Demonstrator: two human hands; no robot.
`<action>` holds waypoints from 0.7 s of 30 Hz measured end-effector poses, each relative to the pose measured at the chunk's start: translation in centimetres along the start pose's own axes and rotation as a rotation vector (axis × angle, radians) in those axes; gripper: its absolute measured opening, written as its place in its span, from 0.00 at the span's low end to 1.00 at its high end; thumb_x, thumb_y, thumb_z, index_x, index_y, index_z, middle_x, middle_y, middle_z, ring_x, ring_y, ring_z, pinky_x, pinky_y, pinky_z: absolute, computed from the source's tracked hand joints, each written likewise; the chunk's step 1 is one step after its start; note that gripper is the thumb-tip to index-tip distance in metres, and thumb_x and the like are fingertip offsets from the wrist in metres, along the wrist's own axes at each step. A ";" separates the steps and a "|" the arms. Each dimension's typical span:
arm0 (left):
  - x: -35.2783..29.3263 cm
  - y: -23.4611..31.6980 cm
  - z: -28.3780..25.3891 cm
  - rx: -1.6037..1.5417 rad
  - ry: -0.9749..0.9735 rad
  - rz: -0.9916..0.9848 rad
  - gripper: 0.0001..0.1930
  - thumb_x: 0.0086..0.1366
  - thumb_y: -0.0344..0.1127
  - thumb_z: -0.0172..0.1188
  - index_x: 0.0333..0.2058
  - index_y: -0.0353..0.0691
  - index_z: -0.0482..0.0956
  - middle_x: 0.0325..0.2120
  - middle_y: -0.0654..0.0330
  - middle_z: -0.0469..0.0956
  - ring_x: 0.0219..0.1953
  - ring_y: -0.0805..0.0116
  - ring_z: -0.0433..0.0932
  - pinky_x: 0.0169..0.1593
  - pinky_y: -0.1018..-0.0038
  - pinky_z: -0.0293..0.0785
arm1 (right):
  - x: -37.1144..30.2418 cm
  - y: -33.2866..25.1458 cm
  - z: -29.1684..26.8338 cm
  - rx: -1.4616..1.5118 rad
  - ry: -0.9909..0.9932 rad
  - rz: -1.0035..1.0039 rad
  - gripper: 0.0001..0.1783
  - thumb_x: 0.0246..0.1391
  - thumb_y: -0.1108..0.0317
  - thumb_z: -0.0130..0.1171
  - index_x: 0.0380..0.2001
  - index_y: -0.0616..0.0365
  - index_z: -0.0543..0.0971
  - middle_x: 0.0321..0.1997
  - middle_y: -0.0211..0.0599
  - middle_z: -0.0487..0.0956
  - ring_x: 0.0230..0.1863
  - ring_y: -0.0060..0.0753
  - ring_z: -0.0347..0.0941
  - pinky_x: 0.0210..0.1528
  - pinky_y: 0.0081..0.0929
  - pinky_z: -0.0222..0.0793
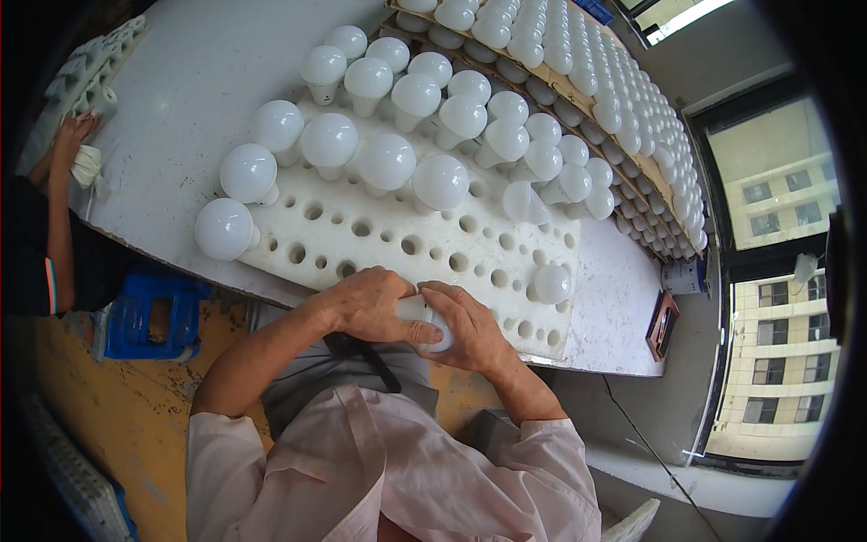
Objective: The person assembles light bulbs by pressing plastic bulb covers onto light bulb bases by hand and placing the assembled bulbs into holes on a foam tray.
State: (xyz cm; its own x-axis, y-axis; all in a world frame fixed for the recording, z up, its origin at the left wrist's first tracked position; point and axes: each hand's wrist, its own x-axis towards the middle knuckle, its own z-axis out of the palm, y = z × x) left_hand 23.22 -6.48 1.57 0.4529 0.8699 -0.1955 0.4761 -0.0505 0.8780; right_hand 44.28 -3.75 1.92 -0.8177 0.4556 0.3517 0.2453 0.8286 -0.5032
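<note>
Both my hands close round one white light bulb (416, 310) just in front of the table's near edge. My left hand (375, 303) wraps it from the left, its thumb across the lower side. From the right, my right hand (465, 330) grips the same bulb, and the fingers of both hide much of it. Beyond my hands lies a white foam tray (388, 257) full of round holes. Several white bulbs (388, 163) stand in its far rows, domes up. A loose white dome (551, 285) sits near the tray's right end, and a clearer, tilted cover (526, 202) lies farther back.
Stacked layers of bulbs on cardboard (578, 99) rise at the back right. A co-worker's hand (77, 131) is at another foam tray (99, 68) on the far left. A blue stool (149, 316) stands on the floor at left. A small brown box (662, 325) sits by the right edge.
</note>
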 end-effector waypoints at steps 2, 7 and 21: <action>0.0 0.6 -0.3 -0.045 -0.013 0.005 0.39 0.46 0.68 0.64 0.33 0.27 0.81 0.24 0.43 0.79 0.31 0.53 0.81 0.38 0.65 0.74 | -0.3 0.3 0.3 -0.005 0.013 -0.020 0.44 0.29 0.72 0.72 0.55 0.62 0.65 0.52 0.47 0.72 0.50 0.48 0.73 0.48 0.36 0.73; 0.0 0.2 0.1 -0.064 -0.009 -0.011 0.39 0.45 0.67 0.64 0.30 0.25 0.80 0.22 0.42 0.79 0.28 0.55 0.80 0.35 0.65 0.74 | -0.2 0.9 1.1 0.116 0.105 -0.122 0.45 0.28 0.72 0.74 0.55 0.61 0.66 0.52 0.49 0.71 0.50 0.49 0.71 0.48 0.38 0.72; -0.2 -0.7 0.2 -0.145 -0.003 0.052 0.24 0.49 0.52 0.61 0.27 0.30 0.79 0.18 0.48 0.76 0.22 0.62 0.76 0.28 0.67 0.70 | 1.3 -0.1 3.3 0.294 0.359 -0.215 0.33 0.28 0.76 0.70 0.46 0.61 0.75 0.40 0.42 0.74 0.41 0.43 0.72 0.41 0.34 0.71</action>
State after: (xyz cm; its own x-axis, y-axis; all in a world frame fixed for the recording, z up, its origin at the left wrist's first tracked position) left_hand 22.92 -6.70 0.92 0.4761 0.8666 -0.1494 0.3384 -0.0238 0.9407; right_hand 41.46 -4.28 -0.16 -0.5906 0.4107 0.6946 -0.1079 0.8129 -0.5723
